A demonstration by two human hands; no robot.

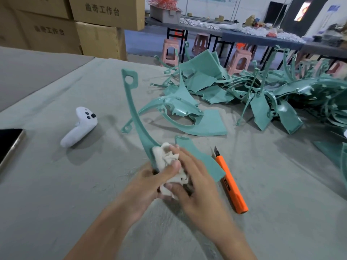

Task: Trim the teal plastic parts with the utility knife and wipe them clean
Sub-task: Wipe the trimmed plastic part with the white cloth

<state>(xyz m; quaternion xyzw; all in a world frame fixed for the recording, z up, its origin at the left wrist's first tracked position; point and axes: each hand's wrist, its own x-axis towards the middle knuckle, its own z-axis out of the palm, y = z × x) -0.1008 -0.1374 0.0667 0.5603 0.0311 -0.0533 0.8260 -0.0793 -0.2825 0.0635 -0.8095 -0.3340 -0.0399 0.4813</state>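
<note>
A long curved teal plastic part [134,113] rises from my hands toward the upper left, its looped end in the air. My left hand [148,184] grips its lower end from the left, thumb across a crumpled white cloth [169,162]. My right hand [195,184] holds the cloth against the part, fingers curled round it. The part's broad flat section [204,162] sticks out to the right under my right hand. An orange utility knife [230,184] lies on the table just right of my hands, blade extended and pointing away.
A big heap of teal parts [253,94] covers the table's far right. A white controller [80,126] and a dark phone [9,145] lie at the left on the grey cloth-covered table [75,184]. Cardboard boxes [75,25] stand behind, pink stools [170,51] beyond.
</note>
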